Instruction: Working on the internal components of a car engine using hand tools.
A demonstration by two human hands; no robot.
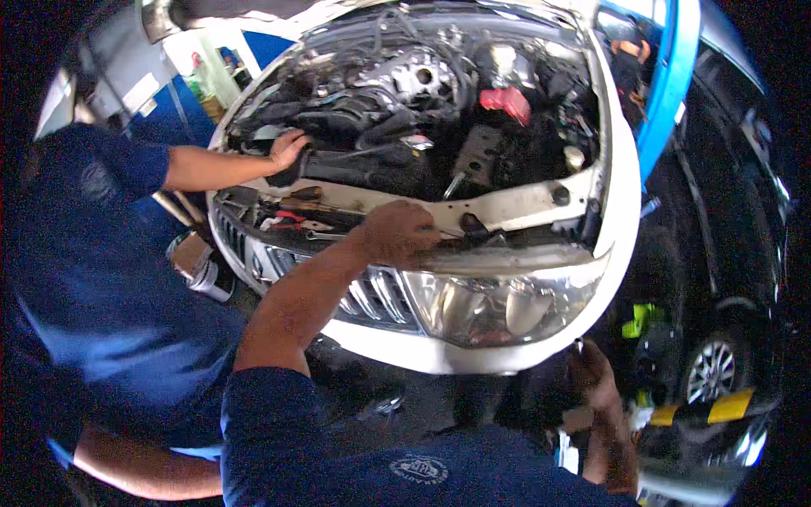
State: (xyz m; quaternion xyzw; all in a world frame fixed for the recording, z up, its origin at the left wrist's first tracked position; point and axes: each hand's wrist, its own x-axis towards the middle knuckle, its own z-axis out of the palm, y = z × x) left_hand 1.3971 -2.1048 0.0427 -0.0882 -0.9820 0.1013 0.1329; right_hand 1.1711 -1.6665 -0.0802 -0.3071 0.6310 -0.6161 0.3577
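Observation:
My left hand (400,234) reaches over the grille (380,296) into the gap behind the headlight (498,308) of a white car. Its fingers are curled and somewhat blurred beside a thin metal piece; what they hold is hidden. Lower right, in front of the bumper (439,355), my right hand (594,376) is closed in shadow, with a small tip showing at its top that I cannot name. Left of my left hand lie red-handled pliers (291,220), a wrench (325,237) and a screwdriver (308,194). A metal rod-like tool (454,184) leans on the white cross panel (498,203).
A co-worker in a dark blue shirt (110,262) stands close on the left, one hand (290,150) on the engine bay's front edge. A red part (507,106) sits in the bay. A white bucket (211,279), a blue post (667,84) and a dark car (718,211) flank the work.

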